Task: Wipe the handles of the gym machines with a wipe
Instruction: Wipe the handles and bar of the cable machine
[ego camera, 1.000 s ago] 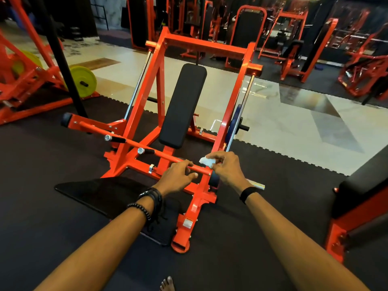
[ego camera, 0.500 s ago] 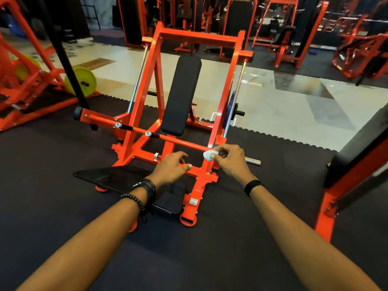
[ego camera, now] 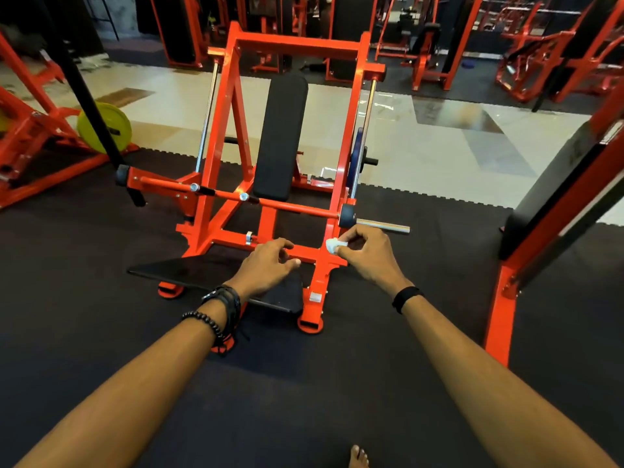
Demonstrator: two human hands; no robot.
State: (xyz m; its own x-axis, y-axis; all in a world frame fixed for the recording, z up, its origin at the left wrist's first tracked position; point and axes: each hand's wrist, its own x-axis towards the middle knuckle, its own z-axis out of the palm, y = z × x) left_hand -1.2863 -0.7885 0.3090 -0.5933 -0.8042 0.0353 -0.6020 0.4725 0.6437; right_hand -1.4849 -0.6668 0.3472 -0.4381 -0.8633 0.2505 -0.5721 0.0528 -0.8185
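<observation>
Right hand (ego camera: 368, 256) fingers pinch a white wipe (ego camera: 334, 245) (crumpled); left hand (ego camera: 266, 266) loosely curled, empty.

Wipe (ego camera: 335, 245): small, white, crumpled into a wad, pinched in the fingertips of the right hand (ego camera: 366, 253). Handle bar (ego camera: 290, 207): orange, thin, running across the machine (ego camera: 293, 49) below the black back pad, slightly tilted.

right hand (ego camera: 368, 255) pinching white wipe (ego camera: 334, 245), orange machine (ego camera: 293, 45) ahead
</observation>
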